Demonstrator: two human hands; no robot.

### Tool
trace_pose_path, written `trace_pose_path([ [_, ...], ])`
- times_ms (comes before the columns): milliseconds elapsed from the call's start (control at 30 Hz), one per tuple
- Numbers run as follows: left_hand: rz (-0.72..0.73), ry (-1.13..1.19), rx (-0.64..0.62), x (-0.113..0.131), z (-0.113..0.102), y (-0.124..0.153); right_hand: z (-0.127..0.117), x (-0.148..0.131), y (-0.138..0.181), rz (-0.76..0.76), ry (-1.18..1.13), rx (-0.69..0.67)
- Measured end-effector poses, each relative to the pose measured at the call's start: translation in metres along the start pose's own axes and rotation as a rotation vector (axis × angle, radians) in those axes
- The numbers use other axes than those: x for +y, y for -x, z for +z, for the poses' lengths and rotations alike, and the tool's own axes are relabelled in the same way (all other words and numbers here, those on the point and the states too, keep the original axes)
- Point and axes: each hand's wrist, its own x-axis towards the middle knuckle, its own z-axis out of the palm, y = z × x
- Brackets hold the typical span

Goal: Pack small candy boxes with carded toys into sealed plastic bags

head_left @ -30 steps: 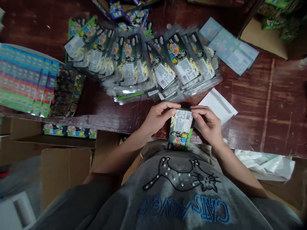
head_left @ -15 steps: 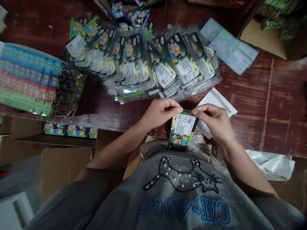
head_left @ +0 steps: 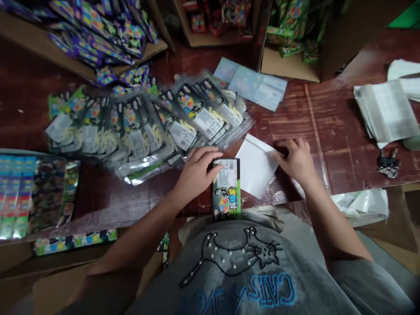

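- The packet (head_left: 226,192) lies flat at the table's (head_left: 344,144) near edge, long axis running away from the person.
- Left hand (head_left: 197,173) rests loosely curled, fingers touching the packet's far left corner.
- Right hand (head_left: 297,159), fingers spread, presses the white envelope (head_left: 256,168) just right of it.

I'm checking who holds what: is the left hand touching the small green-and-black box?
Touching. The head view shows the left hand with its fingers lying over the top left corner of the box.

A packing room or stockroom: a worn wooden table (head_left: 344,131) beyond the hands carries fanned bagged packets (head_left: 147,127), with cardboard boxes (head_left: 288,48) of more packets at its far edge.
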Motion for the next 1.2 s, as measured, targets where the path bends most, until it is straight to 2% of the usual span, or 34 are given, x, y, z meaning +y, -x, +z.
trace_pose_path([
  [100,0.128,-0.008,0.068,0.030,0.020,-0.018,0.008,0.003,0.006,0.043,-0.044,-0.074],
  [200,0.166,0.225,-0.012,0.063,0.047,-0.034,-0.001,-0.019,0.017,0.057,-0.356,-0.016],
  [267,0.120,0.468,-0.083,0.080,0.062,-0.042,-0.018,-0.036,0.025,-0.070,-0.515,0.000],
  [333,0.045,0.715,-0.117,0.089,0.067,-0.050,-0.039,-0.045,0.032,-0.266,-0.575,-0.038],
  [400,-0.072,0.851,-0.102,0.093,0.064,-0.058,-0.058,-0.042,0.037,-0.365,-0.615,-0.027],
  [500,-0.239,0.849,-0.102,0.094,0.052,-0.069,-0.076,-0.024,0.035,-0.268,-0.641,0.207],
  [567,-0.269,0.834,-0.115,0.096,0.047,-0.074,-0.079,-0.009,0.028,-0.181,-0.658,0.254],
  [700,-0.267,0.845,-0.068,0.100,0.050,-0.077,-0.069,0.001,0.018,-0.009,-0.875,0.038],
  [867,-0.299,0.849,0.000,0.098,0.064,-0.077,-0.062,-0.003,0.027,0.115,-0.963,0.078],
  [1067,-0.398,0.864,-0.024,0.096,0.075,-0.077,-0.075,0.015,0.026,0.132,-0.904,-0.002],
  [1200,-0.370,0.803,-0.035,0.094,0.080,-0.078,-0.088,0.036,0.012,0.087,-0.917,-0.186],
])
